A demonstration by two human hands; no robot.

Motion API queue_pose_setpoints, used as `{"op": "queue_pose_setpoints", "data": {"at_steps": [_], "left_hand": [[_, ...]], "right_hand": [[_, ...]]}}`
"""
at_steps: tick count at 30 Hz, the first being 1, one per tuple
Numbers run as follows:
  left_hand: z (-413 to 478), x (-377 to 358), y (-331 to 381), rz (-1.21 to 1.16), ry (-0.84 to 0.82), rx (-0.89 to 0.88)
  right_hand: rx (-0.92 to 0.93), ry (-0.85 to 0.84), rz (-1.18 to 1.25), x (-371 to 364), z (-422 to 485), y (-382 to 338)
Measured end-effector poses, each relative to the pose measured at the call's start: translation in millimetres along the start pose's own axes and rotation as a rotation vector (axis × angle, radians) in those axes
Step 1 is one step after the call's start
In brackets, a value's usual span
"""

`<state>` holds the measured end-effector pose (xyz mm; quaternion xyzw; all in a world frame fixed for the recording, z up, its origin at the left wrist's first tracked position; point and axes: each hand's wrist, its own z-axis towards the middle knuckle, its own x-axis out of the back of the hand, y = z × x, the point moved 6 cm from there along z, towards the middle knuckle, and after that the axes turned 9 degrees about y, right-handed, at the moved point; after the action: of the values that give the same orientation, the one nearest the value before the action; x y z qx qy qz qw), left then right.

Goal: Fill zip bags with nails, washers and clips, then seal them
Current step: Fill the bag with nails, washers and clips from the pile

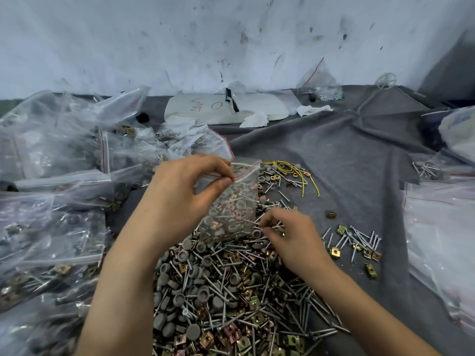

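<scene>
My left hand point(189, 187) pinches the red-lined top edge of a clear zip bag point(234, 206) between thumb and fingers, holding it upright and open over the pile. Nails, grey washers and brass clips partly fill the bag. My right hand point(290, 232) is just right of the bag's lower part, fingers curled around a few nails at the top of the big loose pile of nails, washers and clips point(231, 291) in front of me.
Filled zip bags point(51, 201) are heaped along the left. Empty bags point(442, 232) lie at the right edge. A small scatter of nails and clips point(354, 242), yellow rubber bands point(295, 173) and a white pad point(226, 109) lie on the grey cloth point(347, 155).
</scene>
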<state>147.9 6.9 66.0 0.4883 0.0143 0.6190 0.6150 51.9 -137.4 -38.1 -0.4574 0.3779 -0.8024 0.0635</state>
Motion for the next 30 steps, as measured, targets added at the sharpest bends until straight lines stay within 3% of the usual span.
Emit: {"op": "queue_pose_setpoints", "data": {"at_steps": [4,6,10,15,16,18,21,26,30], "left_hand": [[-1,-1,6,0.039,-0.047,-0.043],[-1,-3,8,0.038,-0.066,-0.051],[-2,-6,11,0.029,-0.084,-0.049],[-1,-2,6,0.003,-0.039,-0.014],[-1,-1,4,-0.005,-0.032,-0.002],[0,0,2,-0.009,-0.02,0.014],[0,1,-1,0.0,-0.005,0.019],[0,2,-2,0.009,-0.004,0.022],[0,2,-4,0.01,-0.012,0.023]], "right_hand": [[0.087,0.372,0.322,62,14,-42],[0.21,0.391,0.314,76,19,-69],[0.273,0.206,0.151,63,26,-84],[0.217,0.376,0.246,67,21,-55],[0.178,0.348,0.158,60,22,-45],[0.1,0.141,-0.059,32,20,-23],[0.115,-0.113,-0.301,-13,6,-1],[0.19,-0.101,-0.495,-34,-2,6],[0.19,-0.121,-0.452,-31,3,6]]}}
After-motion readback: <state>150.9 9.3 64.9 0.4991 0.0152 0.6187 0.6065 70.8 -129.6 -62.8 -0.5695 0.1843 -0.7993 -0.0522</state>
